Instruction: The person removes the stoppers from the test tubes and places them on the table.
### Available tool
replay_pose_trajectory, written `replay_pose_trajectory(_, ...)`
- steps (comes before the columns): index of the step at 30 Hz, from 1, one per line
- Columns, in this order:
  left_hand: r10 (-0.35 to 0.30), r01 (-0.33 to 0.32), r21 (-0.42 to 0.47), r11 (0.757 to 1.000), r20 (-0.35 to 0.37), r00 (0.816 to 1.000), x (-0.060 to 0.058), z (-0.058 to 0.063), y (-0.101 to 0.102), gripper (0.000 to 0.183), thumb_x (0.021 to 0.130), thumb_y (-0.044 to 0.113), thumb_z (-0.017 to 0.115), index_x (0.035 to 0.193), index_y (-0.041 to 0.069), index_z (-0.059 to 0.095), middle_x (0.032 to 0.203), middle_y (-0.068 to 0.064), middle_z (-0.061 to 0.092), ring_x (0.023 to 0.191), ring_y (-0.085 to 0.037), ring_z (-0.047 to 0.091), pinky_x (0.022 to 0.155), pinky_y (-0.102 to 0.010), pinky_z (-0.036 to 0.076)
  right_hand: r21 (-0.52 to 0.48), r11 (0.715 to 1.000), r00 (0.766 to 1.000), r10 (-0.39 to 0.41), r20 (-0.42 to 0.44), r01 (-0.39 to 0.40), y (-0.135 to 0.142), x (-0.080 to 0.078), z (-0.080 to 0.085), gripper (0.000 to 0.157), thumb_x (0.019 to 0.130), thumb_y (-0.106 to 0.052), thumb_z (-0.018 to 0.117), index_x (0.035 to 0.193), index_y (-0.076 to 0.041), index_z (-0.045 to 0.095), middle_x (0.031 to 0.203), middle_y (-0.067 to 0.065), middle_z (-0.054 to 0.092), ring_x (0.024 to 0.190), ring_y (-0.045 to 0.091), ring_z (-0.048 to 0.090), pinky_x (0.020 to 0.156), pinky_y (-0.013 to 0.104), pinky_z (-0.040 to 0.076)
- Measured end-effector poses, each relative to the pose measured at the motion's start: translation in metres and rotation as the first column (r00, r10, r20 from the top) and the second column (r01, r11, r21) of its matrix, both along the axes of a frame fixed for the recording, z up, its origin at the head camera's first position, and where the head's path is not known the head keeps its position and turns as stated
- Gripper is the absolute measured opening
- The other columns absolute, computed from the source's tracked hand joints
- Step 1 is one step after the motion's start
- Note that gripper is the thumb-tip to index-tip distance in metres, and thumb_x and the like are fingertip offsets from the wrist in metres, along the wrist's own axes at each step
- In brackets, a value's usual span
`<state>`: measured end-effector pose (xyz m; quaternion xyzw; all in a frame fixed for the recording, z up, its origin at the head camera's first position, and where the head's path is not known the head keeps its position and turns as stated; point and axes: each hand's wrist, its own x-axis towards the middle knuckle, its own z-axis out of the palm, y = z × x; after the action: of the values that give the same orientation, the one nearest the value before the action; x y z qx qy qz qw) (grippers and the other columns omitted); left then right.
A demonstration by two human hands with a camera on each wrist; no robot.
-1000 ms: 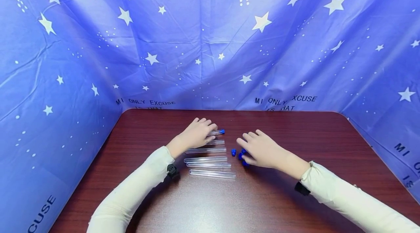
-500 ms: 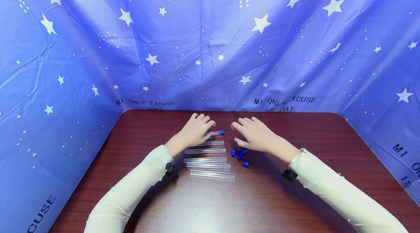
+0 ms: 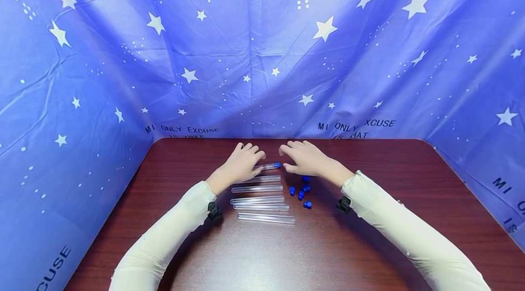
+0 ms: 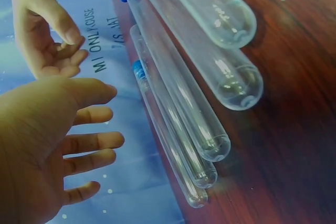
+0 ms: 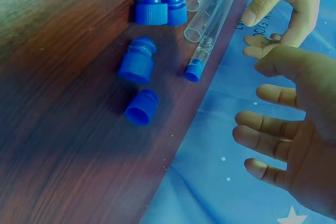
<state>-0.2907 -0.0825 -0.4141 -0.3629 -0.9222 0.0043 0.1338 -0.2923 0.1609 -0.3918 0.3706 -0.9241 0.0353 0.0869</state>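
Note:
My left hand (image 3: 239, 164), fingers relaxed and slightly spread, hovers over the left part of the farthest test tube, holding nothing. That tube (image 3: 268, 166) lies flat with a blue stopper (image 5: 194, 70) in its mouth. Facing it, my right hand (image 3: 306, 160) is just right of the stoppered end, its fingers loosely bent and its grasp empty. Several clear test tubes (image 3: 257, 188) lie roughly parallel, nearer the front, with open mouths to the right. Several loose blue stoppers (image 3: 301, 195) lie beside those mouths, one partly under my right hand. Both wrist views show bare palms, the left (image 4: 42, 140) and the right (image 5: 315, 124).
A dark reddish wooden table (image 3: 369, 245) bears everything. Its back edge meets a blue star-patterned curtain (image 3: 250, 77) that also closes in both sides. Each wrist carries a small black camera (image 3: 213, 211) below the pale sleeve.
My right hand has risen away from the loose stoppers and moved back and left, uncovering them. The left hand has shifted slightly left and back. Tubes and stoppers lie as before.

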Motion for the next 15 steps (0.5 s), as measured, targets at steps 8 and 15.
replay_pose_trajectory(8,0.04,-0.038,-0.026,0.999,0.085,0.996,-0.006,-0.001,0.004,0.027,0.091,0.035,0.074,0.109,0.016,0.067,0.106,-0.002,0.067,0.103,-0.026,0.059,0.091,-0.046,0.04,0.051,0.998,0.992,-0.05,0.116,0.045,-0.01,-0.011,-0.005,0.03,0.088,-0.03,0.072,0.113,-0.014,0.064,0.104,0.006,0.065,0.104,0.029,0.065,0.087,0.05,0.05)
replay_pose_trajectory(15,0.064,-0.061,-0.032,0.998,0.123,0.99,-0.008,0.002,0.007,0.024,0.088,0.032,0.076,0.103,0.016,0.066,0.103,-0.002,0.068,0.1,-0.025,0.061,0.089,-0.045,0.04,0.06,0.997,0.984,-0.063,0.165,0.054,-0.018,-0.02,-0.007,0.025,0.084,-0.026,0.074,0.105,-0.015,0.064,0.093,0.003,0.06,0.086,0.022,0.06,0.077,0.045,0.048)
